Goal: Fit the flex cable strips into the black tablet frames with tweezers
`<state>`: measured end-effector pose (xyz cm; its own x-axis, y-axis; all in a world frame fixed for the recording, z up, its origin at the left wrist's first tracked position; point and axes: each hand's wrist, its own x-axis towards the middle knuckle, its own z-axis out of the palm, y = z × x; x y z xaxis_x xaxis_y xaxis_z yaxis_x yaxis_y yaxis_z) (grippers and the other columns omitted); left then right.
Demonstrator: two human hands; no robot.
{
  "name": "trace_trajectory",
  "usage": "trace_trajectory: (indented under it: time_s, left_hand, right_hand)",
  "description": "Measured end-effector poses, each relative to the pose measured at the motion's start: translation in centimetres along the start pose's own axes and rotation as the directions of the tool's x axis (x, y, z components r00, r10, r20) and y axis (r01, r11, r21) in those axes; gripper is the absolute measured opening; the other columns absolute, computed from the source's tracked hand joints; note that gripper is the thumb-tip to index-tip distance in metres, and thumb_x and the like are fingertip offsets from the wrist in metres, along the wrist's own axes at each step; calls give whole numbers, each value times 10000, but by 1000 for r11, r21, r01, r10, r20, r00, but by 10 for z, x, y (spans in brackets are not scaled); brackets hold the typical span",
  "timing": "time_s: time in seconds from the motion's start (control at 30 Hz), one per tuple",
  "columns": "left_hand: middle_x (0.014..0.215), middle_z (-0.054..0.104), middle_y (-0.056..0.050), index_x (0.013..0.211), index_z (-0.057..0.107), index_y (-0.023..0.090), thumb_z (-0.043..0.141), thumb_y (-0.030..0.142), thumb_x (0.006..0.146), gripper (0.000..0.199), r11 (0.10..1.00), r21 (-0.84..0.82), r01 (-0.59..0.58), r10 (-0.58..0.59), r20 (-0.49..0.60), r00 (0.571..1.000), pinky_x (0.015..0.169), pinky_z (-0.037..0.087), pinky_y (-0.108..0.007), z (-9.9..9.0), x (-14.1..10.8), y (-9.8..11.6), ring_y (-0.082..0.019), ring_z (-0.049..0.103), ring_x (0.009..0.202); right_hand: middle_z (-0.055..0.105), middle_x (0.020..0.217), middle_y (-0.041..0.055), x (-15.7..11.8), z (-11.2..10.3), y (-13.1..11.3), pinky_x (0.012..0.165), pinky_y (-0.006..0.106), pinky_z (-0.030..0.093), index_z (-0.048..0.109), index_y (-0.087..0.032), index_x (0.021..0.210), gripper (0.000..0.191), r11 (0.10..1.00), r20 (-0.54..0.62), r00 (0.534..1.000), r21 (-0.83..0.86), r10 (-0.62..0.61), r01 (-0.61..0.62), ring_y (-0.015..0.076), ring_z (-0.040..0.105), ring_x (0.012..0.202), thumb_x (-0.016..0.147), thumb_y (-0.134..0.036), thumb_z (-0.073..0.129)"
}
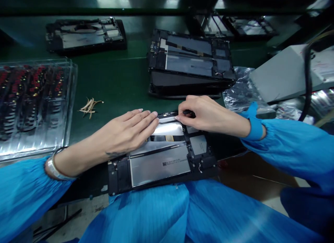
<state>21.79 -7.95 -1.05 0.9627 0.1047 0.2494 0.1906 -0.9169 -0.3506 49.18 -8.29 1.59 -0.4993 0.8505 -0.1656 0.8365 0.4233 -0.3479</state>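
An opened black tablet-like device (160,164) with silver battery panels lies at the table's front edge, against the blue smock. Across its upper left part rests my left hand (130,130), laid flat with fingers stretched out and nothing held. My right hand (199,112) is closed at the device's upper edge, its fingers wrapped round a dark tool (189,113). Most of that tool is hidden by the fingers. A blue band circles my right wrist.
A stack of similar devices (191,62) stands behind. Another lies back left (86,36). Clear trays of parts (70,107) sit left, near tan strips (90,106). Plastic bags (241,88) and a grey box (281,74) are at right.
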Motion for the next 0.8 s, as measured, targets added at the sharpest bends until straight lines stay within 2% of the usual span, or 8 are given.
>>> trace_trajectory:
  time_s: [0.4,0.57,0.63,0.67,0.73,0.8]
  left_hand:
    - [1302,658,-234,1282,619,-2,398,49,1002,361,998,67,-21,21,7,1000,968,611,-441,-2,1,-1,-329,691,1152]
    - [1226,687,-211,1286,618,40,366,60,1012,372,995,95,-20,17,32,999,909,597,-403,-2,11,0,-289,695,1095]
    - [1176,688,-192,1324,597,67,353,70,1015,393,996,91,10,-16,69,997,853,580,-389,-1,21,2,-279,682,1062]
    - [1133,687,-181,1349,582,80,354,76,1014,405,996,87,30,-38,89,995,817,567,-383,-1,26,4,-278,674,1033]
    - [1031,672,-155,1379,569,105,361,92,1009,425,994,81,69,-79,125,989,750,532,-373,-1,36,5,-275,656,958]
    - [935,649,-129,1357,596,125,361,105,1006,423,995,53,84,-91,150,984,703,493,-364,-2,42,3,-270,637,880]
  right_hand:
    - [551,773,49,0,1,-2,617,277,273,674,-151,817,247,1000,-3,1000,-29,5,-5,135,472,684,935,-304,519]
    - [576,761,47,2,2,0,627,279,295,660,-159,813,220,1000,-8,1000,-26,-9,9,153,508,726,938,-289,534]
    - [623,804,59,-3,1,-1,677,298,353,664,-173,836,179,999,-105,993,-28,-46,43,188,544,812,935,-282,562]
    - [654,864,71,-8,1,-3,721,317,390,676,-182,877,158,999,-207,977,-12,-52,51,211,562,875,938,-285,574]
    - [688,1002,89,-24,3,-16,817,364,447,705,-206,999,178,991,-460,888,113,-13,72,239,589,974,972,-304,560]
    - [695,1039,79,-44,13,-35,841,384,491,727,-246,1105,280,912,-613,784,369,94,179,226,621,960,1028,-352,480]
